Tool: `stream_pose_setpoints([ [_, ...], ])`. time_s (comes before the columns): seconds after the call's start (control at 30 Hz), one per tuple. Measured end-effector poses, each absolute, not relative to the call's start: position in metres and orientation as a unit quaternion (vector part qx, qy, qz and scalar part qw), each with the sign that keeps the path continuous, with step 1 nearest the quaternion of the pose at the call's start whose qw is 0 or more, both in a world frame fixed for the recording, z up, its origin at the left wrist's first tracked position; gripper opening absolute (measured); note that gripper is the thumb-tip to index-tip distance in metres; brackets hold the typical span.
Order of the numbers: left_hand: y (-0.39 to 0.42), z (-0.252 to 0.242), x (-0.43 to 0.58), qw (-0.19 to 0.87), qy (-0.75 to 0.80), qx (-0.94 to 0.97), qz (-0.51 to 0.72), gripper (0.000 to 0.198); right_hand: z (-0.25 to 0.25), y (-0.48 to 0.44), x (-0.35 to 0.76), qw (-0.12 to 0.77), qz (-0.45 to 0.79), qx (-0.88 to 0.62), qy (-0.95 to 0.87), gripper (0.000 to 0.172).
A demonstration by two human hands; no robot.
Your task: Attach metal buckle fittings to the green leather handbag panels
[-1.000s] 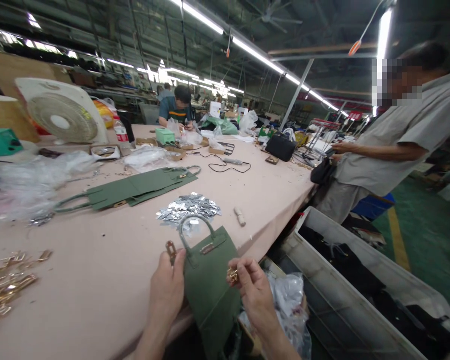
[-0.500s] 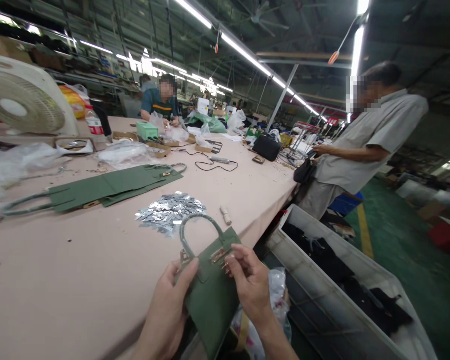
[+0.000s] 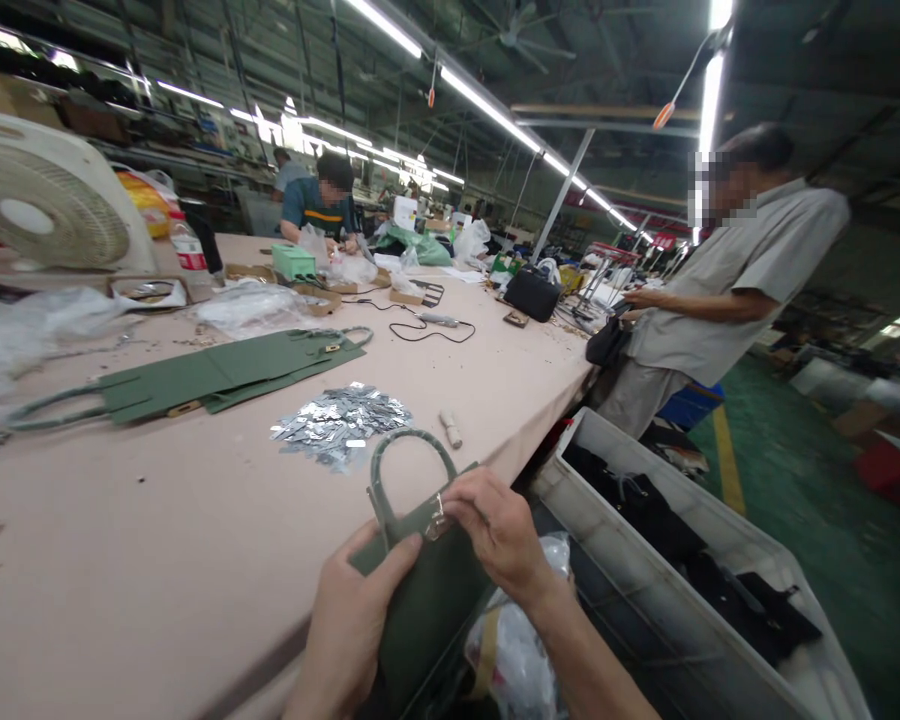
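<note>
A green handbag piece [image 3: 427, 590] with one looped handle is tilted over the table's near edge. My left hand [image 3: 360, 600] grips its upper left part, thumb on the front face. The fingers of my right hand [image 3: 495, 525] pinch a small metal clasp [image 3: 436, 515] at the bag's top edge. Just beyond the handle lies a pile of flat silvery metal pieces [image 3: 337, 420]. A short pale wooden tool [image 3: 451, 429] rests to the right of that pile.
Another green bag piece [image 3: 225, 372] lies on the table [image 3: 120, 560] at left, near a fan [image 3: 52, 200] and plastic bags. A grey bin [image 3: 690, 560] with black items stands at right. One person [image 3: 727, 290] stands beyond it; another [image 3: 319, 205] leans over the table's far side.
The bag has turned and tipped in my hands. My right hand has moved up to the clasp, with its fingers now at the bag's top edge.
</note>
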State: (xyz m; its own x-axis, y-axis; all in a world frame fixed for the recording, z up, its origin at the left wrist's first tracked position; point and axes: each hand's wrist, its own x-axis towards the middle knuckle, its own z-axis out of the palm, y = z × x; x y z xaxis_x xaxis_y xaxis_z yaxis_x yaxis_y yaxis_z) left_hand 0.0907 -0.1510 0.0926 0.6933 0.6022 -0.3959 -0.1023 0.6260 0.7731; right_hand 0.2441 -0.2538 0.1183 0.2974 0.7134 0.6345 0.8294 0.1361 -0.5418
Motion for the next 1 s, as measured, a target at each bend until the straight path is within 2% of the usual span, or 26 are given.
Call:
stream_pose_setpoints([
  [0.2, -0.153, 0.104, 0.090, 0.856, 0.344, 0.328, 0.201, 0.060, 0.134, -0.264, 0.235, 0.407, -0.038, -0.682, -0.607, 0.014],
  [0.47, -0.162, 0.113, 0.092, 0.906, 0.318, 0.239, 0.145, 0.050, 0.142, -0.281, 0.227, 0.409, -0.009, -0.716, -0.565, 0.019],
  [0.8, -0.154, 0.117, 0.084, 0.911, 0.359, 0.177, 0.098, 0.042, 0.147, -0.287, 0.221, 0.383, -0.071, -0.710, -0.587, 0.017],
  [1.0, -0.151, 0.114, 0.080, 0.912, 0.361, 0.174, 0.084, 0.036, 0.149, -0.287, 0.222, 0.405, -0.052, -0.713, -0.570, 0.018],
])
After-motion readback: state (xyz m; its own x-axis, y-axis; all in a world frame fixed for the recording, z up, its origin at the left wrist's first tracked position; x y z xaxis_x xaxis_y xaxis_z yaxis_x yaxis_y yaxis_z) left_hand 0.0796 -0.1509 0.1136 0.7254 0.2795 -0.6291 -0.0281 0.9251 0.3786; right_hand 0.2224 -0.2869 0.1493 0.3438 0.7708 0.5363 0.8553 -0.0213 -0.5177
